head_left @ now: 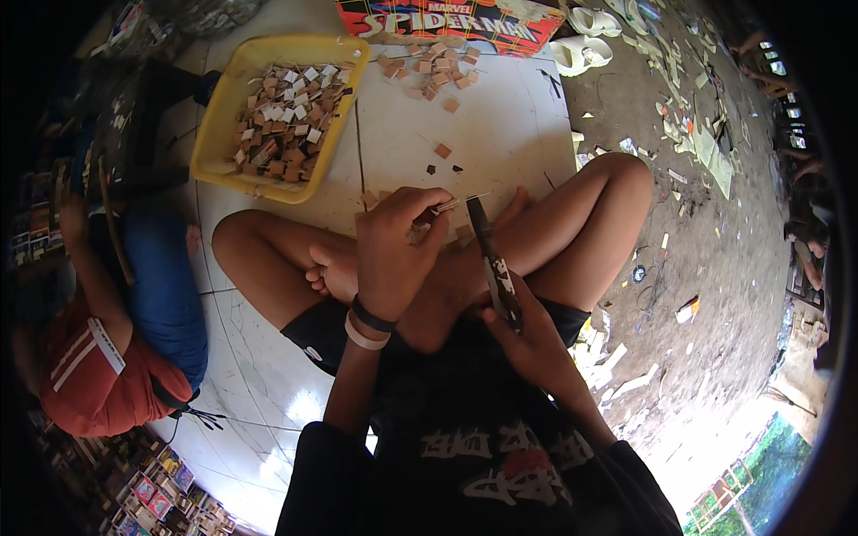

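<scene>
Fingers [427, 198] of the left hand [400, 246] are closing in a pinch on a few thin pale sticks [444, 206]. The right hand [529, 338] is gripping a long dark tool [494, 268] with pale patches, its tip pointing between 11 and 12 o'clock, near the sticks; contact between the two: cannot tell. Hands as centre: loose brown squares [438, 67] are lying at 12 o'clock on the pale floor [393, 134]. A yellow basin [223, 116] is standing at 10 o'clock, holding many brown and white pieces [290, 112]. A co-worker [98, 384] in red is sitting at 8 o'clock. White footwear [583, 55] is lying at 1 o'clock; pale scraps [712, 161] are littering the ground [733, 268] at 2 o'clock.
</scene>
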`<state>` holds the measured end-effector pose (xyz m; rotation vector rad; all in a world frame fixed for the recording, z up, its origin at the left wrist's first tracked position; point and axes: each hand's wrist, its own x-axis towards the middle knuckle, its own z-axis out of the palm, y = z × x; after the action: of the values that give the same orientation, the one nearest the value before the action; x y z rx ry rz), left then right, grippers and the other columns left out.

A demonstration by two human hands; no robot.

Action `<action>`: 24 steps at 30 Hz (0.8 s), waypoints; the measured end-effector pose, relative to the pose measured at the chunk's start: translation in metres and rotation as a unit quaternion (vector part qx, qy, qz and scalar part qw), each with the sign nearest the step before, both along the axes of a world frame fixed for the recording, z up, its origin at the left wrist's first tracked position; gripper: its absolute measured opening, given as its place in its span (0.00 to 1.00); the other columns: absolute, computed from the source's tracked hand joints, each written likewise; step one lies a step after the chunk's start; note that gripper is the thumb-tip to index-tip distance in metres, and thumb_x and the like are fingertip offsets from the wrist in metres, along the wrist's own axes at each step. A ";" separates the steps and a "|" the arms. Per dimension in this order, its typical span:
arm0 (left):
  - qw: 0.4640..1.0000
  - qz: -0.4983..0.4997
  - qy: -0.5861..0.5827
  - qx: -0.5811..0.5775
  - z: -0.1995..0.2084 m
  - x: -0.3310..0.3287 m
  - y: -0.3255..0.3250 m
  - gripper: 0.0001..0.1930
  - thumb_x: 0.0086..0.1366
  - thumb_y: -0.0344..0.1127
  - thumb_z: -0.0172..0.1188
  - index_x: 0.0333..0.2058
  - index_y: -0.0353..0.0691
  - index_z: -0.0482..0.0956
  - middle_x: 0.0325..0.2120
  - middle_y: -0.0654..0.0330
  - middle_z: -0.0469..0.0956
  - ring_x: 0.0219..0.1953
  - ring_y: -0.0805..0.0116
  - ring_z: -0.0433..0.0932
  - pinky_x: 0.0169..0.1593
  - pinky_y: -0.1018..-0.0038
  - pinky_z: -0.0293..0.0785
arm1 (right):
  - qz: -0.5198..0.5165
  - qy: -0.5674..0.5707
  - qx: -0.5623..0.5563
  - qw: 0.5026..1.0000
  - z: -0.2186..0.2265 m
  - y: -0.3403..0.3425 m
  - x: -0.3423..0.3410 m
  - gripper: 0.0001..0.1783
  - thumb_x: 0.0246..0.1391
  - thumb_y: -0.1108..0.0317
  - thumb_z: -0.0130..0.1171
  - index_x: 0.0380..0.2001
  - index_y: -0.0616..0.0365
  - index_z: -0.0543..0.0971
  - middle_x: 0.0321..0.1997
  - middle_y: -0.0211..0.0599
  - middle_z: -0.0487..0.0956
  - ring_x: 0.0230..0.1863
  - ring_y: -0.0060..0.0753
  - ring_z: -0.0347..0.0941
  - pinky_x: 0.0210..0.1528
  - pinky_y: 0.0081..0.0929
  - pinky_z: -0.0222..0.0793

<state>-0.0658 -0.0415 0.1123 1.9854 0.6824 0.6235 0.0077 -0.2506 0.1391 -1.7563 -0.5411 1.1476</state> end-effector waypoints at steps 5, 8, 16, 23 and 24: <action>1.000 0.001 -0.005 -0.013 -0.001 -0.001 -0.001 0.11 0.60 0.22 0.70 0.42 0.36 0.86 0.35 0.57 0.86 0.33 0.68 0.86 0.39 0.74 0.81 | 0.030 0.021 -0.031 0.999 0.009 0.000 0.004 0.28 0.72 0.69 0.56 0.70 0.64 0.63 0.51 0.42 0.81 0.55 0.33 0.79 0.61 0.31 0.72; 1.000 -0.002 -0.010 -0.013 -0.003 -0.001 -0.002 0.10 0.60 0.22 0.69 0.41 0.36 0.85 0.35 0.56 0.86 0.32 0.64 0.87 0.38 0.72 0.82 | 0.031 0.019 -0.028 0.999 0.009 0.000 0.002 0.27 0.72 0.69 0.56 0.69 0.64 0.64 0.51 0.42 0.81 0.55 0.33 0.79 0.61 0.31 0.72; 1.000 0.003 0.000 -0.009 -0.002 -0.003 -0.003 0.10 0.60 0.22 0.69 0.41 0.36 0.85 0.34 0.56 0.85 0.31 0.64 0.86 0.37 0.72 0.81 | 0.030 -0.004 -0.045 0.999 0.015 0.002 0.001 0.30 0.72 0.67 0.58 0.71 0.62 0.63 0.43 0.34 0.77 0.45 0.25 0.74 0.52 0.26 0.70; 1.000 0.005 -0.003 -0.007 -0.001 -0.004 -0.003 0.11 0.59 0.22 0.70 0.42 0.37 0.86 0.35 0.58 0.86 0.33 0.69 0.86 0.38 0.76 0.80 | 0.025 -0.002 -0.038 0.999 0.015 0.003 0.000 0.29 0.72 0.66 0.59 0.71 0.61 0.64 0.39 0.29 0.75 0.40 0.21 0.69 0.46 0.24 0.69; 1.000 0.006 -0.004 -0.002 -0.001 -0.004 -0.003 0.11 0.59 0.22 0.70 0.42 0.37 0.86 0.35 0.58 0.86 0.33 0.68 0.86 0.38 0.75 0.80 | 0.024 0.009 -0.050 0.998 0.015 0.003 -0.001 0.29 0.72 0.66 0.59 0.70 0.61 0.65 0.39 0.29 0.75 0.40 0.21 0.70 0.46 0.23 0.68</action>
<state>-0.0700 -0.0448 0.1112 1.9753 0.6910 0.6382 0.0069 -0.2474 0.1543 -1.8242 -0.5253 1.2421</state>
